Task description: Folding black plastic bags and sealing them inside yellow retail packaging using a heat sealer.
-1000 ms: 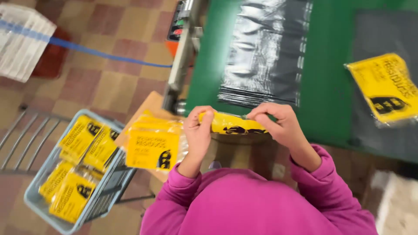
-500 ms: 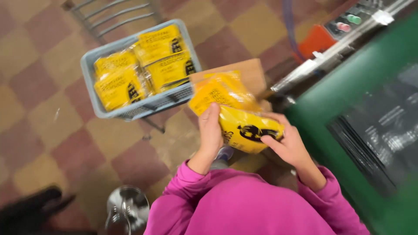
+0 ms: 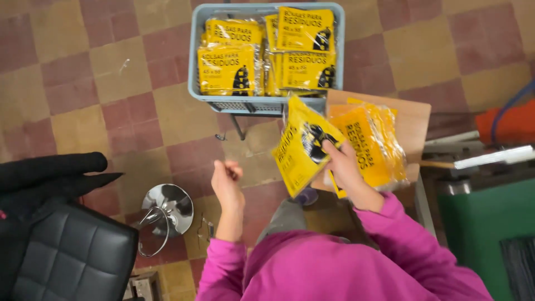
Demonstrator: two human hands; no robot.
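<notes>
The right hand [image 3: 343, 167] grips a yellow plastic packet [image 3: 304, 146] near the grey basket [image 3: 195, 56]; the left hand [image 3: 225, 178], apparently loosely curled, holds nothing.

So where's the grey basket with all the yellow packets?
In the head view, the grey basket sits on the tiled floor at top centre, just beyond the yellow packet held in the right hand.
</notes>
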